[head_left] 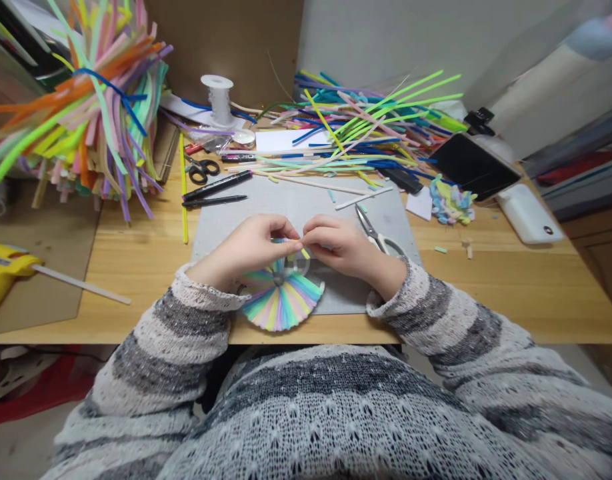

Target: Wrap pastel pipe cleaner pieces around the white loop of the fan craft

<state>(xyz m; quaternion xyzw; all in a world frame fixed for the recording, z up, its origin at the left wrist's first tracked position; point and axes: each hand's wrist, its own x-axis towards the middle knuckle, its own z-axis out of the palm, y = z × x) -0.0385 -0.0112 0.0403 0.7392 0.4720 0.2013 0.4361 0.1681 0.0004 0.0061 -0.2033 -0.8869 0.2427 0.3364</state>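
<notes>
My left hand [259, 245] and my right hand [342, 247] meet over the grey mat [221, 230], fingertips pinched close together. A short yellow piece [305, 253] shows between the fingertips, its end sticking out below them. Under my left hand lies a round pastel fan [282, 303] of pipe cleaners in pink, yellow, lilac and green, overhanging the mat's front edge. A clear ring-like part [301, 265] sits at the fan's upper right, partly hidden by the fingers. White-handled scissors [373, 232] rest just beyond my right hand.
Behind the mat lie loose pipe cleaners [376, 127], markers [219, 185], black scissors [202, 171] and a white spool [219, 100]. A big pipe-cleaner bundle [101, 113] and yellow glue gun [6, 267] are left; a phone [473, 165] and white case [529, 215] are right.
</notes>
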